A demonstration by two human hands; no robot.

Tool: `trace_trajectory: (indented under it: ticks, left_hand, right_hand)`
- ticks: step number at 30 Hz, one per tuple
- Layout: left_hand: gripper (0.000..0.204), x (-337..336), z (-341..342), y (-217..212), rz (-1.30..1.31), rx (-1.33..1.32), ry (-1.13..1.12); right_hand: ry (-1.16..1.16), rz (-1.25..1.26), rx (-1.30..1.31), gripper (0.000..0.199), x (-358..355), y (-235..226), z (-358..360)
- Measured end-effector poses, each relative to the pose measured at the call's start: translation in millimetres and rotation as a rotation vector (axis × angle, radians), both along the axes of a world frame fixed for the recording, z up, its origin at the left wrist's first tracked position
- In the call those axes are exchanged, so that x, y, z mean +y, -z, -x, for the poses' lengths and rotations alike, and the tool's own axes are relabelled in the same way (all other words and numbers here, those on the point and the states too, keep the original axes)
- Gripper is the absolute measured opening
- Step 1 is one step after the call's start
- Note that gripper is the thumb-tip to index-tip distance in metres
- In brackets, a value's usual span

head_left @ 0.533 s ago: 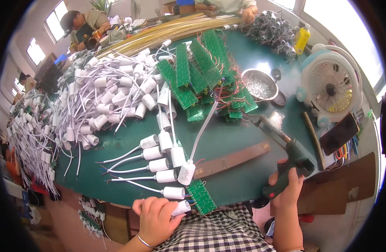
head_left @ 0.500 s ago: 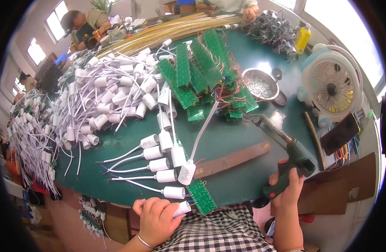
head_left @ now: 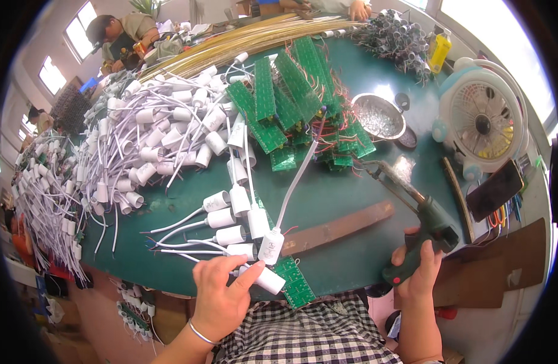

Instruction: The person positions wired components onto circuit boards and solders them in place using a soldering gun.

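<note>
My left hand (head_left: pixel 221 297) is closed by the fingertips around the cable end of a white plastic lamp socket (head_left: pixel 269 281). That socket lies slanted against the left side of a small green circuit board (head_left: pixel 296 284). Another white socket (head_left: pixel 270 246), upright with its cable leading away, stands at the board's far end. Several more sockets (head_left: pixel 230 235) with cables lie in a row beyond my fingers. My right hand (head_left: pixel 416 270) grips the handle of a green soldering gun (head_left: pixel 435 227). Its metal tip points left, close to the wires of the stacked boards.
Green circuit boards (head_left: pixel 291 91) are piled mid-table, beside a large heap of white sockets (head_left: pixel 163 133). A brown strip (head_left: pixel 339 229) lies in front. Right of the pile are a metal bowl (head_left: pixel 379 118), a fan (head_left: pixel 482 121) and a phone (head_left: pixel 494 191). Other people work at the back.
My left hand has moved away from the table's near edge, and its fingers are now on a socket slanted toward the board. My right hand with the soldering gun has barely moved.
</note>
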State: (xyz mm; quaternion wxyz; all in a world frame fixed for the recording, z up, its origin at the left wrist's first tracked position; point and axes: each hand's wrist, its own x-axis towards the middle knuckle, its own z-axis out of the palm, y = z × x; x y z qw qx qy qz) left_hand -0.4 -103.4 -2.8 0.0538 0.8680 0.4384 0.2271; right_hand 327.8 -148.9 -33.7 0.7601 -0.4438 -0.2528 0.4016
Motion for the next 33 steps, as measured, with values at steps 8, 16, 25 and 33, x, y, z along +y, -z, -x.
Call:
trace_trajectory:
  ticks: [8, 16, 25, 33]
  left_hand:
    - [0.042, -17.1, -16.9, -7.5, -0.108, -0.013, 0.035]
    - [0.025, -31.4, -27.7, 4.6, 0.007, 0.016, -0.015]
    - [0.013, -22.5, -36.5, 4.1, 0.111, -0.086, -0.135]
    - [0.010, -18.4, -41.2, 12.9, 0.150, -0.177, -0.164]
  right_hand:
    - [-0.012, -0.011, -0.031, 0.039, -3.3, 0.0, 2.0]
    - [0.041, -0.016, 0.013, 0.046, -2.2, -1.6, 4.5]
    - [-0.367, 0.326, -0.611, 0.033, -79.0, -22.9, 9.1]
    - [-0.452, 0.221, -0.956, 0.037, -117.9, -13.3, 29.7]
